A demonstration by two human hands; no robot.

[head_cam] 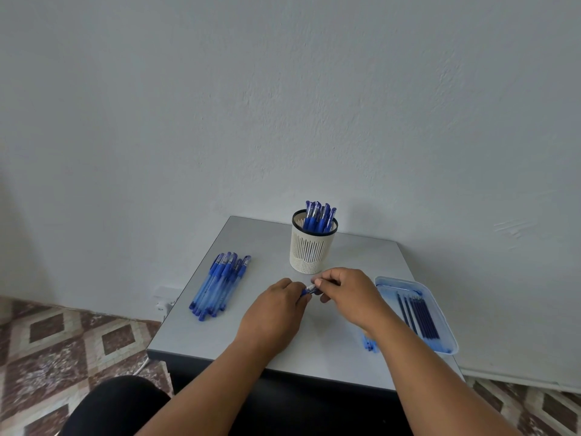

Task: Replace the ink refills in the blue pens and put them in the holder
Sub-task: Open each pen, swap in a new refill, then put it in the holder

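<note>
Both my hands meet over the middle of the grey table [317, 350] and hold one blue pen [308, 290] between them. My left hand [276, 313] grips one end, my right hand [345, 294] pinches the other; most of the pen is hidden by fingers. Behind them stands a cream slotted holder [309, 250] with several blue pens [319, 217] upright in it. A pile of several blue pens [220, 284] lies at the table's left. At the right, a clear tray [440, 313] holds several dark blue refills [419, 316].
Some small blue items [368, 343] lie on the table partly under my right forearm. The table stands against a white wall. A patterned tile floor [63, 341] and a white wall socket [163, 302] show at the left. My dark-clothed knee [116, 404] is below.
</note>
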